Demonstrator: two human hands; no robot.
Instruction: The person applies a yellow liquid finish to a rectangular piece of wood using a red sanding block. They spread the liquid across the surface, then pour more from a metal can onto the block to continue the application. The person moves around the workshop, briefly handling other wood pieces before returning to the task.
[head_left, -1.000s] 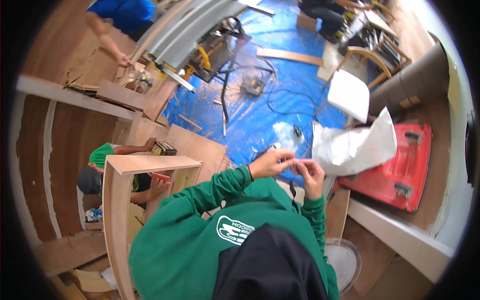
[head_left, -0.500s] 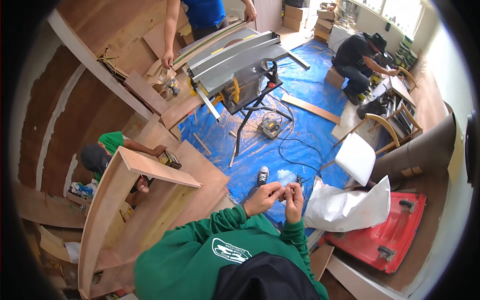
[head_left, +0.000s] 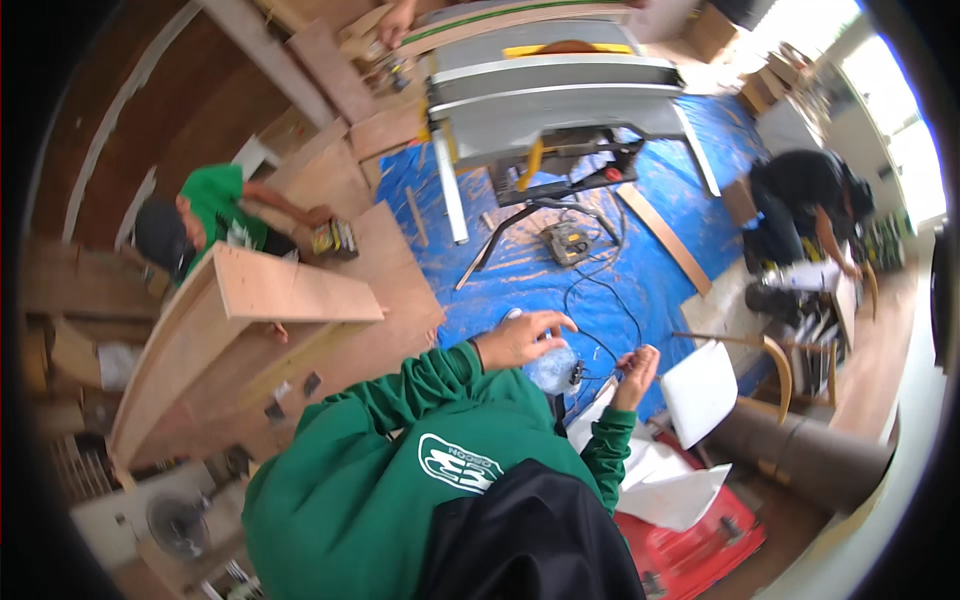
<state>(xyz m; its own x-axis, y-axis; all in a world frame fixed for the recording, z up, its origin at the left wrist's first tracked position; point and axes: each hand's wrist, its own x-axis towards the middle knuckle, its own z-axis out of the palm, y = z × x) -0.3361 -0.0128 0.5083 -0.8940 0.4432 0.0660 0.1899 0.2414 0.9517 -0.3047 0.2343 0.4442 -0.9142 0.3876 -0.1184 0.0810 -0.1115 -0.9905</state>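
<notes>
My left hand point(head_left: 522, 340) is held in front of my green sweatshirt, palm down, its fingers loosely bent and apart, with nothing visible in them. To the right and a little lower, my right hand point(head_left: 635, 376) is closed, fingertips pressed together; anything between them is too small to make out. Below and between the hands, a clear, crumpled plastic bag point(head_left: 552, 370) shows against the blue sheet point(head_left: 480, 310). By its right side is a small dark object point(head_left: 577, 373) whose kind I cannot tell.
A table saw point(head_left: 560, 110) stands ahead, with a corded power tool point(head_left: 567, 243) and wooden board point(head_left: 665, 240) below. A green-shirted person point(head_left: 215, 205) works behind a wooden frame point(head_left: 290, 285). Right are a white-seated chair point(head_left: 700, 395), red cart point(head_left: 690, 540) and crouching person point(head_left: 810, 200).
My hands have come apart from their fingertip contact; the left moved slightly left, the right moved right and opened its distance from it. The whole view has turned and shifted.
</notes>
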